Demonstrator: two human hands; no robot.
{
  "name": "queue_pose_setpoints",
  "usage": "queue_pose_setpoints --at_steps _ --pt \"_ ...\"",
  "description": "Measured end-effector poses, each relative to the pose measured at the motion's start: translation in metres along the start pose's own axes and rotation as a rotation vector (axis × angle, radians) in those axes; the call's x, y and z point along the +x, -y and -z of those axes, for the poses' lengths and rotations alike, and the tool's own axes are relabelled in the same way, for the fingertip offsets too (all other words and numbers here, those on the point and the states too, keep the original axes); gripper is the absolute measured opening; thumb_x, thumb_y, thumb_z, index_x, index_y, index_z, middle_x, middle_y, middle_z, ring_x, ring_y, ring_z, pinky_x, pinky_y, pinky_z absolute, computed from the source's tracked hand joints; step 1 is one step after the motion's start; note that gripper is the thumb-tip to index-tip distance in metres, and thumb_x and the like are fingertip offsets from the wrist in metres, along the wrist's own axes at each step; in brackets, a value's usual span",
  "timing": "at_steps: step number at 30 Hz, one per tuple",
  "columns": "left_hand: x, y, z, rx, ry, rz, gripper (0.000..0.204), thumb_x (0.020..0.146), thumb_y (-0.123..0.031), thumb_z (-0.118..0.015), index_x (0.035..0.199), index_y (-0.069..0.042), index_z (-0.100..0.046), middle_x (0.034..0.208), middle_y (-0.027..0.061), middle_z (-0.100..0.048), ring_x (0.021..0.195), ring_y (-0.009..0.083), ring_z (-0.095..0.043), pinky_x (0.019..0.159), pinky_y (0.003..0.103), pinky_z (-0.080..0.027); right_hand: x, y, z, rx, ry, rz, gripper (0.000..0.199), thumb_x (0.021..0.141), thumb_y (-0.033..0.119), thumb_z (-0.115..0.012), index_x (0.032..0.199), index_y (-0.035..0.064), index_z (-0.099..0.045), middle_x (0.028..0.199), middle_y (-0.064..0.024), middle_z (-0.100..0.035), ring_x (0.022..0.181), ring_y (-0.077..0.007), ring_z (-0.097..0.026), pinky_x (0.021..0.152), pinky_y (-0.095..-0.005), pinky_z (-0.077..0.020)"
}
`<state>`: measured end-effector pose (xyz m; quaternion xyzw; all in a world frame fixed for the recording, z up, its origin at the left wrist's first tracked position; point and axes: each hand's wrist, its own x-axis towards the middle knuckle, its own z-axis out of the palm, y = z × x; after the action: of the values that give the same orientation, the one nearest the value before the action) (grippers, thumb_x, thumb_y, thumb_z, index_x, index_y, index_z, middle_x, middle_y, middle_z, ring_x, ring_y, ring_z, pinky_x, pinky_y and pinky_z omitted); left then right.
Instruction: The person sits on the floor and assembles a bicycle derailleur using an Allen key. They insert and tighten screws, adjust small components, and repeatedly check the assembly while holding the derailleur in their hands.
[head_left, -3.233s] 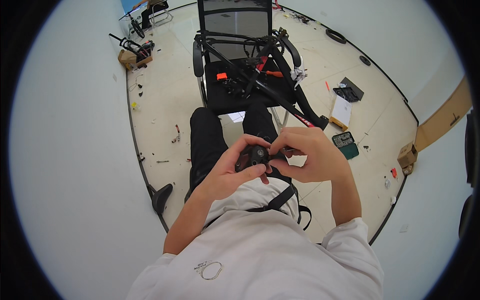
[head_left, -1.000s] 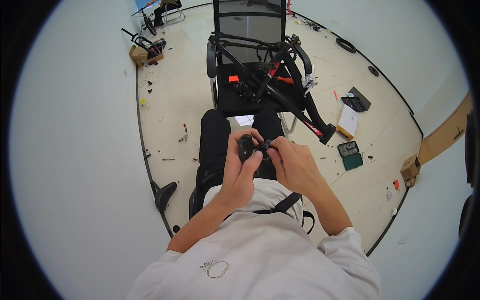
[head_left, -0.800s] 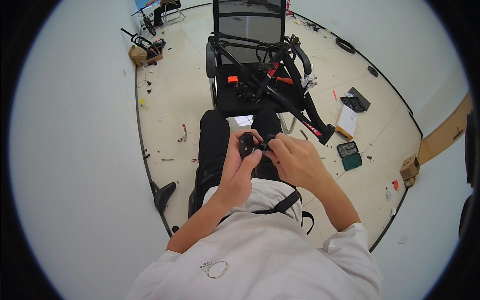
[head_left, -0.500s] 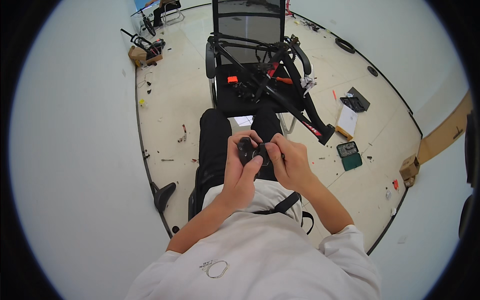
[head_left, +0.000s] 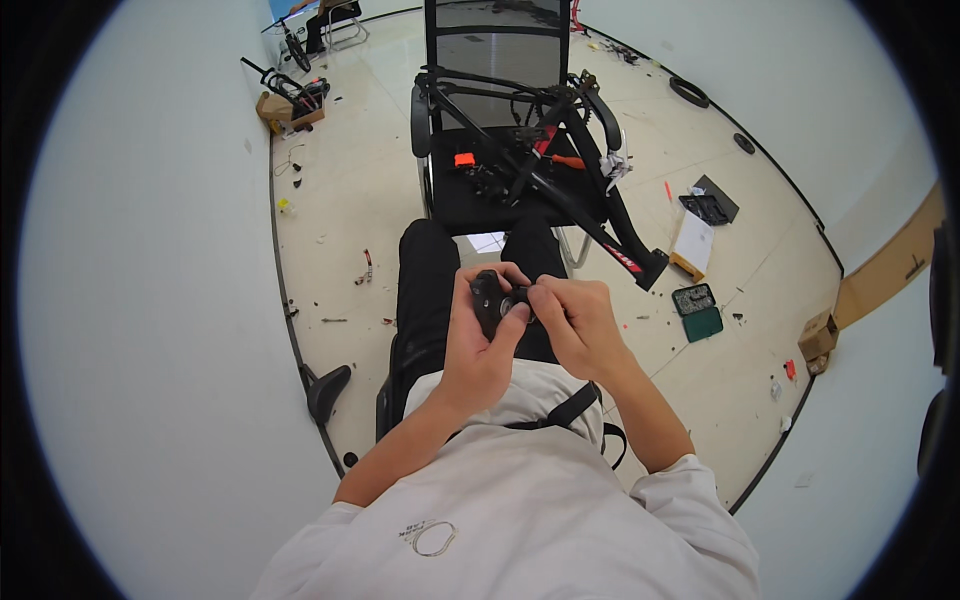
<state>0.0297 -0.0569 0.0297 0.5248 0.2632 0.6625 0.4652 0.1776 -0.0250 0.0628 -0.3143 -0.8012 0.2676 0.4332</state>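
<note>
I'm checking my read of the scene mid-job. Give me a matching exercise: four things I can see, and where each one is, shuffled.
Things:
1. small black part
2. bicycle frame
3. green case
4. cardboard box

Places:
A. on the floor by the right wall
B. held in both hands over the lap
C. lying across the black chair
D. open on the floor, right of the person's legs

Pairs: 1-B, 2-C, 3-D, 4-A

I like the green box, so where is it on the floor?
In the head view the green box lies on the floor to the person's right, just below the white sheet and right of the black bicycle frame on the chair.
</note>
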Motion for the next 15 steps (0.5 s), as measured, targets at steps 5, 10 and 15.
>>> queue_pose_setpoints --at_steps 5,10,15 --pt "0.0018 -0.0054 -0.0005 -0.154 -0.016 0.097 0.024 0.091 0.001 -0.054 0.108 -0.006 -0.040 0.113 0.0058 -0.049 0.087 0.0060 -0.044 0.076 0.020 -0.042 0.0004 0.0047 0.0108 -0.125 0.073 0.051 0.021 0.093 0.014 -0.057 0.079 -0.0005 -0.052 0.060 -0.0119 -0.051 0.049 -0.0305 -0.048 0.046 -0.0378 -0.0368" --pt "0.0034 -0.0054 0.0047 -0.245 -0.001 0.198 0.024 0.090 0.002 -0.054 0.107 -0.006 -0.041 0.113 0.0051 -0.049 0.086 0.0048 -0.044 0.074 0.020 -0.042 0.0021 0.0040 0.0099 -0.308 0.027 0.161 0.015 0.092 0.012 -0.059 0.085 0.0030 -0.050 0.063 -0.0102 -0.053 0.051 -0.0302 -0.052 0.046 -0.0382 -0.0384" --pt "0.0021 -0.0044 0.0042 -0.234 0.030 0.167 0.025 0.090 0.003 -0.054 0.108 -0.006 -0.040 0.113 0.0048 -0.049 0.087 0.0055 -0.045 0.076 0.020 -0.042 0.0026 -0.0001 0.0074 -0.249 0.000 0.190 0.018 0.092 0.012 -0.061 0.081 0.0027 -0.051 0.061 -0.0088 -0.051 0.049 -0.0289 -0.050 0.045 -0.0362 -0.0370"
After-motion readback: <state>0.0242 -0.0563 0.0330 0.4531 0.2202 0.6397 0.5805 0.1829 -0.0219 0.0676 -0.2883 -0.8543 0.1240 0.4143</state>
